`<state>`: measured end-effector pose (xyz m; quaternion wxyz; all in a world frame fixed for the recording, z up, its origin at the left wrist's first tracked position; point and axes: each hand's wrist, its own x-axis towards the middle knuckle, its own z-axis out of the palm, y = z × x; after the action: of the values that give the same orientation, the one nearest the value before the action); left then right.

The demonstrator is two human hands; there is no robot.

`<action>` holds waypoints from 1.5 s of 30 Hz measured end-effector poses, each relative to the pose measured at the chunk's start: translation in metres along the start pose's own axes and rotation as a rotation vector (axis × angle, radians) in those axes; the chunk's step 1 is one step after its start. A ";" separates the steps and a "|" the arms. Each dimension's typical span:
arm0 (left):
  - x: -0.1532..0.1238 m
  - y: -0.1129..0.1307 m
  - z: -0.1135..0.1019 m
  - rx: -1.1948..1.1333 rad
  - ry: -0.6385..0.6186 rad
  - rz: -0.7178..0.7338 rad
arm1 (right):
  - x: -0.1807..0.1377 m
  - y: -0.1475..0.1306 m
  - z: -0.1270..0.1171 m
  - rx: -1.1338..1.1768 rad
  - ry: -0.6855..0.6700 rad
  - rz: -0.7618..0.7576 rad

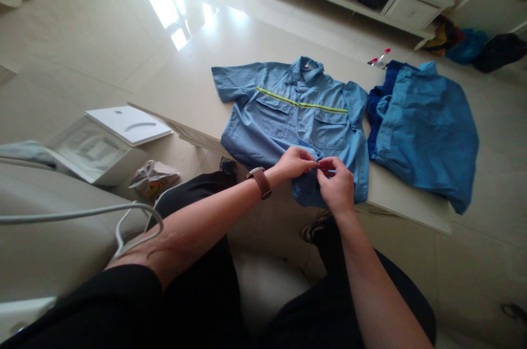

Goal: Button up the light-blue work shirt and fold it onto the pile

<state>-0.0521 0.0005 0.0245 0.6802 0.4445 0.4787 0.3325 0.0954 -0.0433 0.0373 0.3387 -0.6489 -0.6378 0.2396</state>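
Pinching hands: left hand and right hand meet, fingertips closed on the near hem of the shirt at its front opening.
Shirt position: flat on the surface, collar far, hem near; long axis runs far to near.
Nearer hand: neither; both touch the hem.
Right of shirt: blue garment, just beside.

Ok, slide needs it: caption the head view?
Left hand and right hand pinch the blue shirt lying on the table.

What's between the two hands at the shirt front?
Only the front edge of the shirt; left hand and right hand pinch it, fingertips almost meeting. Head view.
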 end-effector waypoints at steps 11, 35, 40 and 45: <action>-0.001 0.002 0.002 -0.079 0.019 -0.048 | -0.001 -0.002 -0.001 -0.025 0.017 0.008; 0.001 -0.002 0.003 -0.190 0.011 0.002 | -0.003 -0.008 -0.005 -0.047 0.115 0.013; 0.002 -0.002 0.002 -0.162 -0.018 0.026 | -0.003 -0.008 -0.004 0.022 0.168 0.055; 0.000 -0.004 0.000 -0.006 -0.080 0.035 | -0.004 -0.009 -0.004 0.037 0.192 0.078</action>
<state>-0.0515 -0.0008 0.0208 0.6942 0.4636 0.4423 0.3280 0.0918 -0.0477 0.0461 0.4006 -0.6868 -0.5722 0.2013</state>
